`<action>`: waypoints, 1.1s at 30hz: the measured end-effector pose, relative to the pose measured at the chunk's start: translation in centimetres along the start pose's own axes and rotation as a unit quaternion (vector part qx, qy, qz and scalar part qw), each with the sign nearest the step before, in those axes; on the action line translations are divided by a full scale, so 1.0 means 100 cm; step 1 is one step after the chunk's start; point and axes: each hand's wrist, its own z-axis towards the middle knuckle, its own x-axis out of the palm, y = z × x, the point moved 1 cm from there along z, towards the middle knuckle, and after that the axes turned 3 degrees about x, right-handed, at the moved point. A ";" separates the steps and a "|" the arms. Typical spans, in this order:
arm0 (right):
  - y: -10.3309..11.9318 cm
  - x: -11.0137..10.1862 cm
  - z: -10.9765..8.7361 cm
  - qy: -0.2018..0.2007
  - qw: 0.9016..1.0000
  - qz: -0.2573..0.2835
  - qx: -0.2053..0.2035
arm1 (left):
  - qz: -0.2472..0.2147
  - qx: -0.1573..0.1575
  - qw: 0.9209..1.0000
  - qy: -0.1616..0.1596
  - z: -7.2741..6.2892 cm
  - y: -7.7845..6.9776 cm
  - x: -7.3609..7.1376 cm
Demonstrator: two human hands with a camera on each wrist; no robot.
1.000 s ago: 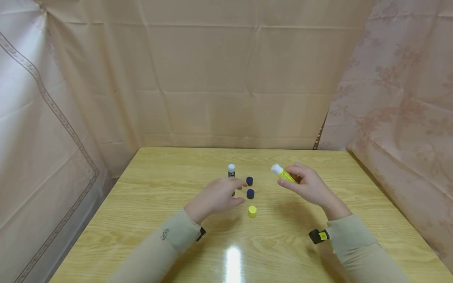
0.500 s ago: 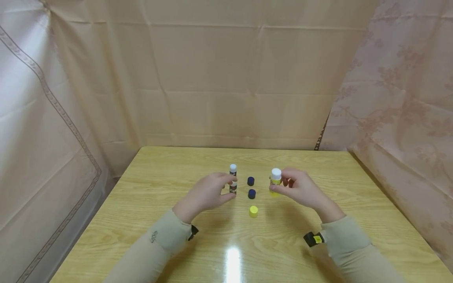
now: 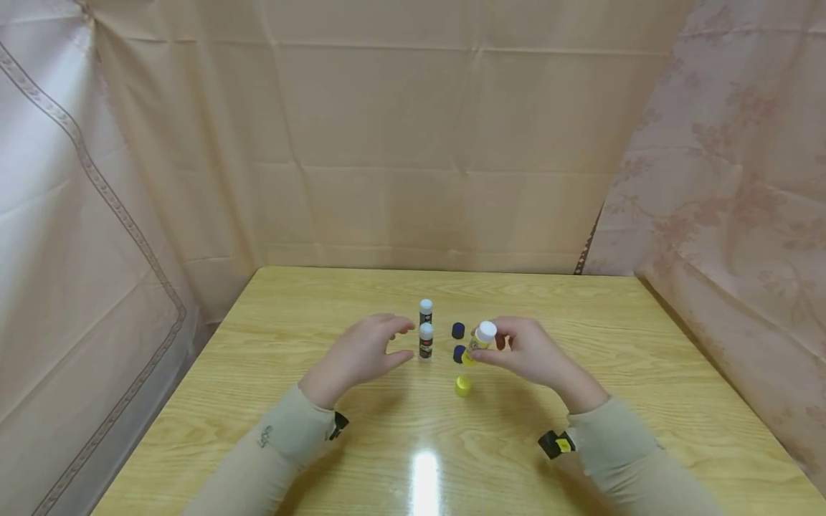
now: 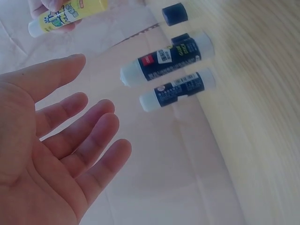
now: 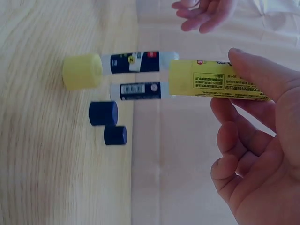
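Note:
Two uncapped glue sticks with dark labels and white tops, a nearer one (image 3: 425, 349) and a farther one (image 3: 426, 313), stand upright on the table. Just left of them is my left hand (image 3: 361, 351), its fingers spread and holding nothing. My right hand (image 3: 532, 352) pinches a yellow glue stick (image 5: 192, 77) between thumb and fingers, tilted slightly, its white top upward. In the head view the yellow stick's lower end overlaps the nearer dark blue cap (image 3: 458, 354). A yellow cap (image 3: 462, 386) lies on the table in front of it.
Another dark blue cap (image 3: 458, 330) stands behind the nearer one. The wooden table (image 3: 290, 301) ends at a hanging beige cloth (image 3: 387, 143) at the back, with more cloth on both sides. A bright light reflection shows on the front of the tabletop.
My left hand has drawn back leftward from the nearer dark glue stick, leaving it standing. My right hand has brought the yellow glue stick leftward and down, turning it from strongly tilted to more upright.

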 end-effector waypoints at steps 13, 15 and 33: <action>0.013 0.025 0.010 0.041 0.999 0.002 -0.005 | 0.010 -0.017 1.000 -0.006 -0.012 0.016 0.000; 0.014 0.029 0.012 0.046 0.999 -0.002 -0.007 | 0.008 -0.018 1.000 -0.006 -0.013 0.018 0.000; 0.013 0.063 0.024 0.103 0.995 0.004 -0.002 | 0.003 -0.050 0.999 0.008 -0.024 0.032 0.003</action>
